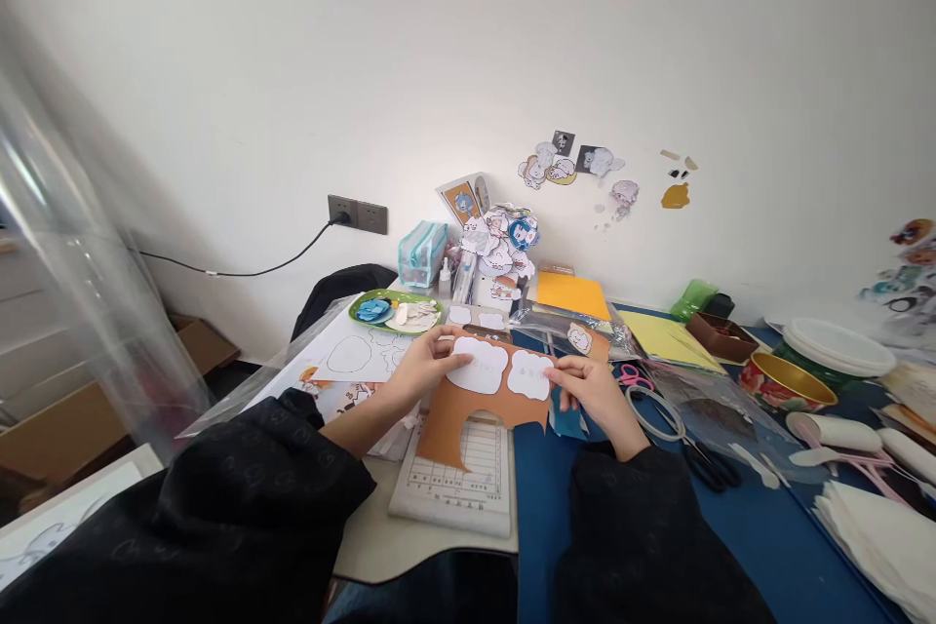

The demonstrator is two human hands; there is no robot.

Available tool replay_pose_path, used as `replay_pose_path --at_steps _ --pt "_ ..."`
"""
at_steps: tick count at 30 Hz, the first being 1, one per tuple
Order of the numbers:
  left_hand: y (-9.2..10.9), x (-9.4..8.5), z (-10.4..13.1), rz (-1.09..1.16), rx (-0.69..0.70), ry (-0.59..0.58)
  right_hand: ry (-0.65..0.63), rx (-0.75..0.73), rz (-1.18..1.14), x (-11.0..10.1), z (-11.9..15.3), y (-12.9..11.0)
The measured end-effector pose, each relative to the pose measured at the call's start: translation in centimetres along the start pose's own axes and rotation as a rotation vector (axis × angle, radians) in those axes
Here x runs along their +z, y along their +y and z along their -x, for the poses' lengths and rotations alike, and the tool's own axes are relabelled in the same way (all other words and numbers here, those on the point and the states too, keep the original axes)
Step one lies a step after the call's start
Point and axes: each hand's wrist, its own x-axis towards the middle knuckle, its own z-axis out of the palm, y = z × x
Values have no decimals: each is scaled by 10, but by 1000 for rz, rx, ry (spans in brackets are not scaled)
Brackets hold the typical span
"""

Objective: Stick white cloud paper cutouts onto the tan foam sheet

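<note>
Between my two hands is a brown sheet of paper (443, 434) with curved pieces cut out of its lower edge. Two white cloud-shaped paper cut-outs lie against it, a left cut-out (483, 375) and a right cut-out (527, 378). My left hand (431, 358) pinches the sheet at its upper left, thumb on the left cut-out. My right hand (589, 390) is closed on the right edge, thumb by the right cut-out. Under the sheet lies a printed form pad (468, 492). A blue paper scrap (566, 419) is just below my right hand, partly hidden.
A green tray (356, 314) with blue and white paper pieces stands behind my left hand. Black-handled scissors (713, 468) and pink-handled scissors (630, 376) lie to the right. Farther right are a gold-lined bowl (786, 385), a lidded tub (826, 346) and white tissues (877, 536).
</note>
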Motion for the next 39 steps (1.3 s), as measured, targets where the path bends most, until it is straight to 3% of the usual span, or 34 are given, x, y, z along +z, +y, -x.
replay_pose_path --at_steps 39 --pt "-2 -1 -1 11 -22 15 -7 5 -1 1 2 -2"
